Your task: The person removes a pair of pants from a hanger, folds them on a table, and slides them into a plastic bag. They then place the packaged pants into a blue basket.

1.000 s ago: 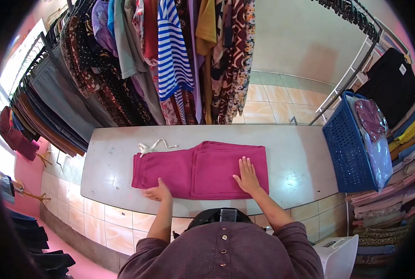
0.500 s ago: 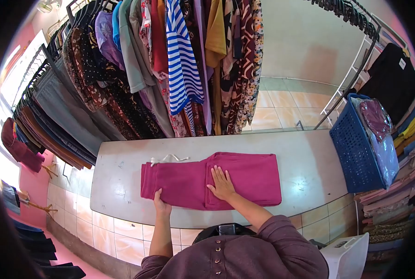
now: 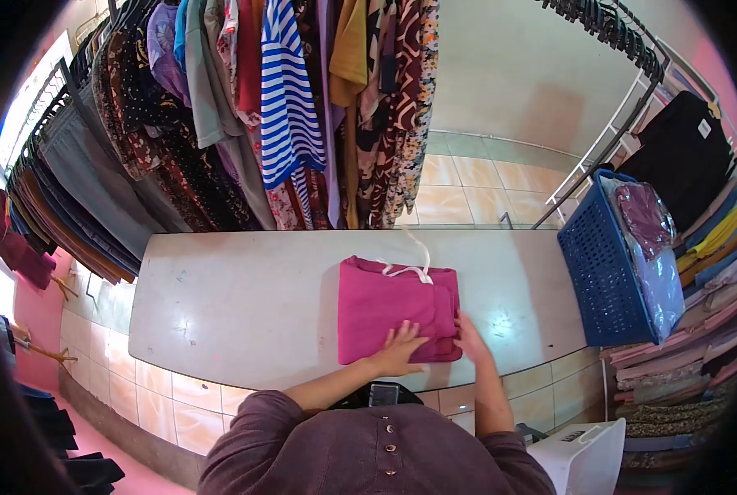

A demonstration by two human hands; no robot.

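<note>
A pair of magenta drawstring pants [image 3: 389,309] lies on the table, folded into a compact, roughly square bundle. Its white drawstring [image 3: 424,268] trails from the waistband over the far edge. My left hand [image 3: 400,348] rests palm down on the near part of the bundle, fingers spread and holding nothing. At the right side of the pants is my right hand [image 3: 470,338], its fingers stretched out along the folded edge and touching or very near the cloth.
The pale table [image 3: 236,305] reaches left and right of the pants. At its right end stands a blue plastic basket [image 3: 603,272] with bagged clothes. Behind the table hang garments, among them a striped shirt [image 3: 290,99]. Stacked fabrics [image 3: 682,388] sit at the far right.
The left part of the pants has been folded over to the right, bringing the drawstring on top. My left hand has moved right onto the bundle; my right hand has shifted to its right edge.
</note>
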